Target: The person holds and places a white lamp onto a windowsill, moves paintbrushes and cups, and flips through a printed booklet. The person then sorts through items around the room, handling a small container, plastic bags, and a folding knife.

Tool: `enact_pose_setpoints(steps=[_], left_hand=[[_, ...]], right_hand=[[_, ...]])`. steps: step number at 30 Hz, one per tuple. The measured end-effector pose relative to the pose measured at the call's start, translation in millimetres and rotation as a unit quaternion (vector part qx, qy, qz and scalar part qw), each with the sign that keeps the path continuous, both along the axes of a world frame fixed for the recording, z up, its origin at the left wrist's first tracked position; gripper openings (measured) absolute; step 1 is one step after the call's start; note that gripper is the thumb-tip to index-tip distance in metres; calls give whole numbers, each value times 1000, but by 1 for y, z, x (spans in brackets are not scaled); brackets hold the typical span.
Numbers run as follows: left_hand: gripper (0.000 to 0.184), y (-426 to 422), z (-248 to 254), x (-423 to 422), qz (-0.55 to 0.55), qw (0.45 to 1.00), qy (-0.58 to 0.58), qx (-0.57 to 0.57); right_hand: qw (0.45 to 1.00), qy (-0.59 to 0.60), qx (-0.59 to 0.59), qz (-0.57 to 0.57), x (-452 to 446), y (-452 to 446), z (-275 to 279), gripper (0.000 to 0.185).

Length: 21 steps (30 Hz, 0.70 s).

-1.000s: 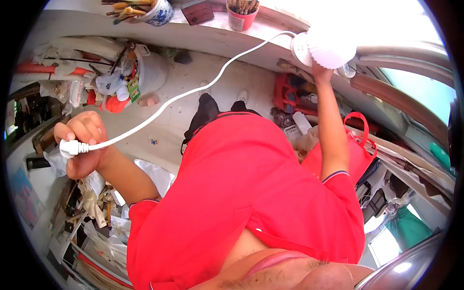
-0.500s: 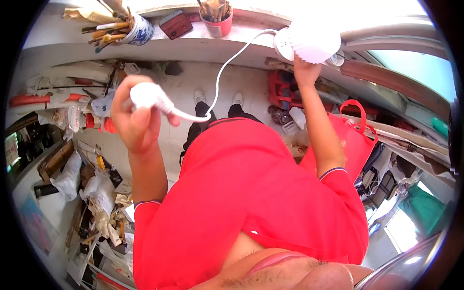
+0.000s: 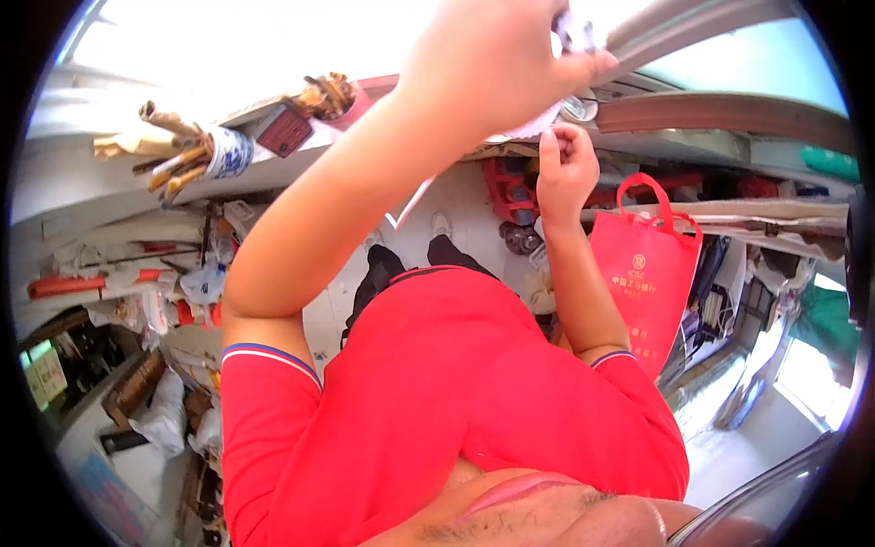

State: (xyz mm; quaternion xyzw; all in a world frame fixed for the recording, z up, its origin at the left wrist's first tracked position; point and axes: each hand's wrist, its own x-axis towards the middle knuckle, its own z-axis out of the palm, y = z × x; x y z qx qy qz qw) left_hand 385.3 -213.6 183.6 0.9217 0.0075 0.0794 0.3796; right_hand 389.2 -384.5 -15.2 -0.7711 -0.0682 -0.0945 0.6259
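Observation:
My left hand point(image 3: 497, 68) reaches across to the upper right. Its thumb and fingers are closed on a small white object point(image 3: 581, 33), apparently the cord's plug, mostly hidden by the hand. A piece of white cord point(image 3: 412, 202) shows below my left forearm. Behind and under that hand, the scalloped edge of a white shade-like piece point(image 3: 536, 126) peeks out; the rest is covered. My right hand point(image 3: 567, 173) is raised just below this edge, fingers curled in and thumb pointing up, with nothing visible in it.
Along the sill stand a blue-and-white brush pot point(image 3: 230, 152), a dark red box point(image 3: 283, 130) and a pink pot of brushes point(image 3: 351, 111). A red tote bag point(image 3: 649, 273) is at my right. Wooden rails point(image 3: 693, 114) run at upper right. Cluttered shelves line the left.
My left hand has swung from the left up to the upper right, taking the plug along. My right hand has come off the white scalloped piece and now sits just below its edge.

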Motion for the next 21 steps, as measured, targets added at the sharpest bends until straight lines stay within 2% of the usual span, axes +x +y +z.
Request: enact_pose_setpoints(steps=[1, 2, 5, 6, 7, 9, 10, 13, 14, 16, 20, 21], left_hand=[[41, -4, -5, 12, -8, 999, -21, 34], [41, -6, -5, 22, -13, 998, -20, 51], [40, -17, -24, 47, -31, 994, -93, 53], [39, -27, -37, 62, -15, 990, -87, 106], [35, -32, -29, 59, -37, 987, -101, 119], [45, -50, -34, 83, -72, 980, -2, 188], [50, -54, -43, 97, -87, 981, 9, 172], [62, -58, -74, 116, -126, 981, 20, 145], [64, -56, -83, 119, -132, 980, 13, 149], [74, -45, -84, 114, -143, 983, 11, 115], [61, -5, -93, 65, -70, 982, -163, 60], [58, 3, -96, 51, -52, 988, -138, 35]], right_hand=[[999, -28, -15, -15, 6, 0, 8, 9], [1000, 2, 19, -13, 13, -3, 3, 11], [999, -29, -11, -16, 19, -6, -1, 11], [999, -28, -32, -19, 20, -10, -7, 9], [999, -24, -9, -23, 19, -12, -7, 9], [999, -11, 33, -23, 17, -15, -8, 8], [999, -20, 37, -12, 22, -19, -19, 14], [988, 51, 144, 18, 26, -14, -14, 24], [985, 71, 150, 39, 27, -13, -11, 34], [982, 78, 165, 45, 29, -9, -10, 36], [977, 99, 176, 69, 33, -7, -17, 48], [976, 108, 171, 80, 33, -6, -19, 50]])
